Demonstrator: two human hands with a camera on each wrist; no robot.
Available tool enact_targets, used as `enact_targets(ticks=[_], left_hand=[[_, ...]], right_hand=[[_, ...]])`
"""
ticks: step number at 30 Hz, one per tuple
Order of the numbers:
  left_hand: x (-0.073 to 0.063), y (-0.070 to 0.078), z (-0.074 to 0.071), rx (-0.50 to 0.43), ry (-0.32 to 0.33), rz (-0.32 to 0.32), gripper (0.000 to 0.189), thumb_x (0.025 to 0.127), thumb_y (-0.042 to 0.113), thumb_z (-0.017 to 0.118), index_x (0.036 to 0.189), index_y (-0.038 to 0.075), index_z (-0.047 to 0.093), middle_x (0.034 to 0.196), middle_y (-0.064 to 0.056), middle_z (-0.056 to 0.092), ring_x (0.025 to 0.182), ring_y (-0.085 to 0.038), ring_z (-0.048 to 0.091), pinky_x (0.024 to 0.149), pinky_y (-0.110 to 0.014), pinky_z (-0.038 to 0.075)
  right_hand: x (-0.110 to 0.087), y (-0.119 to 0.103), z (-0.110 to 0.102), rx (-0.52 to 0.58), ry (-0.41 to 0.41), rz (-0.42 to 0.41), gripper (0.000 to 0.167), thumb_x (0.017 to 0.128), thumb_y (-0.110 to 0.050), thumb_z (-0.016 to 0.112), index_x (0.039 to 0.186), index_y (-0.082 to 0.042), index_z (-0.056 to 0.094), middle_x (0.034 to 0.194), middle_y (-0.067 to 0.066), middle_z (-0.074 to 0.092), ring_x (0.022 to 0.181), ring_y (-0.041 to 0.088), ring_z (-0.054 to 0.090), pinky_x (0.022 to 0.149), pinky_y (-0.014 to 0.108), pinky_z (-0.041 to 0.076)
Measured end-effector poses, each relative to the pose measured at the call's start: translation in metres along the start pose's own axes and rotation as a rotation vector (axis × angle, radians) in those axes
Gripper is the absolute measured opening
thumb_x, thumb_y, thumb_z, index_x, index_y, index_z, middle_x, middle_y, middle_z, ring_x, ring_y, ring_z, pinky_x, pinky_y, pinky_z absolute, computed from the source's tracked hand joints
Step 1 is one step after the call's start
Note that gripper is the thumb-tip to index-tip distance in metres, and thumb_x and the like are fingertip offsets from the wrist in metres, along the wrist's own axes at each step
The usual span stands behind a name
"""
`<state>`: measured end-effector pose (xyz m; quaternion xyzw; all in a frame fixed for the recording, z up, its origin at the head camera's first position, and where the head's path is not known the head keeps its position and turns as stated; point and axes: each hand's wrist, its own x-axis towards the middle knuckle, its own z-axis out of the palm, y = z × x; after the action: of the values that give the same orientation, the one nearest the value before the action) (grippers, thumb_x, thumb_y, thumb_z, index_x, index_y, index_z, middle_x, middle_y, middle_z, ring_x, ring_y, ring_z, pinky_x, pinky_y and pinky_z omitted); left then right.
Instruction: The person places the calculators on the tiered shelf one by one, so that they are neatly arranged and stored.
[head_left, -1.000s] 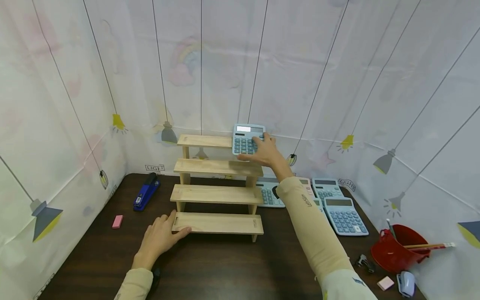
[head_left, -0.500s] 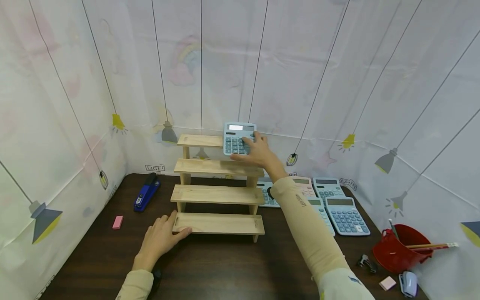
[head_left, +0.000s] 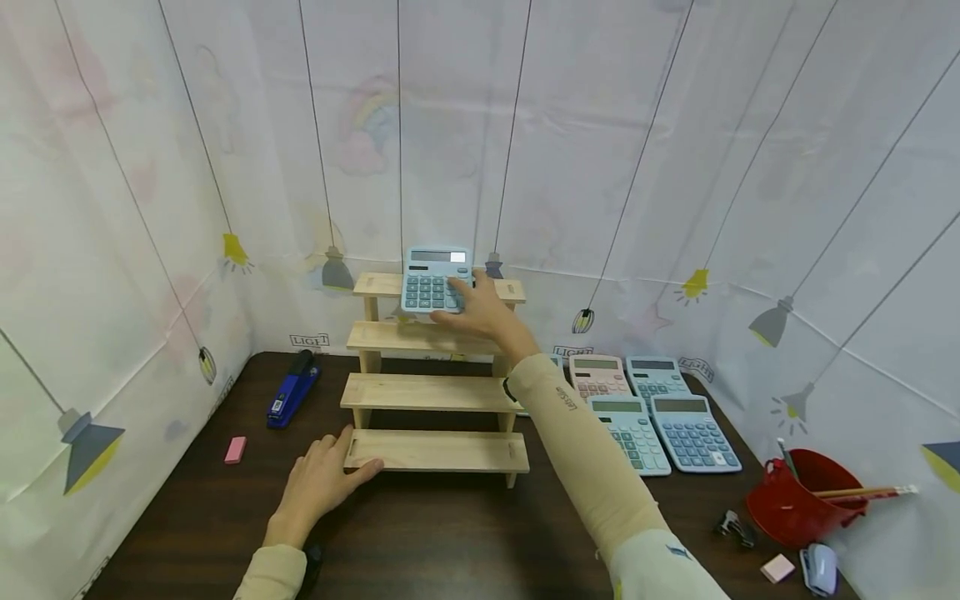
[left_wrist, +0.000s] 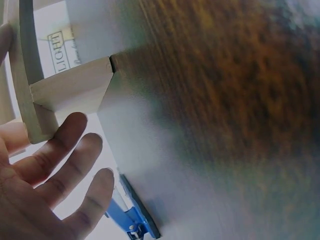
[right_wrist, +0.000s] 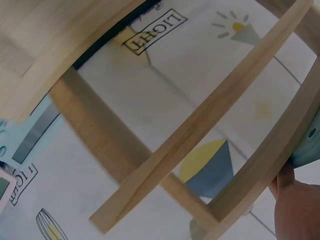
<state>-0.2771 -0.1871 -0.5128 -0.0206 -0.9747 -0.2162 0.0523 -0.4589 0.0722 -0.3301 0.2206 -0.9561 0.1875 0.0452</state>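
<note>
A light-blue calculator (head_left: 427,283) leans upright at the top tier of the four-step wooden stand (head_left: 435,450). My right hand (head_left: 480,312) grips its right side, thumb at the lower edge and fingers over the keys. In the right wrist view only a sliver of the calculator (right_wrist: 307,142) shows beside the hand (right_wrist: 300,210). My left hand (head_left: 315,483) holds the left corner of the lowest shelf, thumb at the front and index finger at the end. The left wrist view shows the other fingers of the left hand (left_wrist: 55,180) spread straight beside the stand (left_wrist: 75,90).
Several calculators (head_left: 693,433), one of them pink (head_left: 597,377), lie right of the stand. A red bucket (head_left: 795,508) with pencils, a black clip (head_left: 735,528), a pale eraser (head_left: 777,568) and a small stapler (head_left: 819,569) are farther right. A blue stapler (head_left: 292,392) and pink eraser (head_left: 235,450) lie left.
My right hand has shifted the calculator leftward along the top tier, uncovering the tier's right end. The left hand has stayed at the lowest shelf's corner.
</note>
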Motion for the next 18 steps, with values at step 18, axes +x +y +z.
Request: enact_targets(ticks=[18], left_hand=[[0.0, 0.0, 0.0, 0.01, 0.003, 0.011, 0.1, 0.086, 0.077, 0.055, 0.15, 0.001, 0.044, 0.129, -0.025, 0.061, 0.115, -0.044, 0.06, 0.094, -0.067, 0.047]], right_hand=[[0.019, -0.041, 0.022, 0.013, 0.036, -0.022, 0.086, 0.087, -0.064, 0.064, 0.156, -0.02, 0.037, 0.164, 0.024, 0.016, 0.149, 0.037, 0.025, 0.116, 0.056, 0.039]])
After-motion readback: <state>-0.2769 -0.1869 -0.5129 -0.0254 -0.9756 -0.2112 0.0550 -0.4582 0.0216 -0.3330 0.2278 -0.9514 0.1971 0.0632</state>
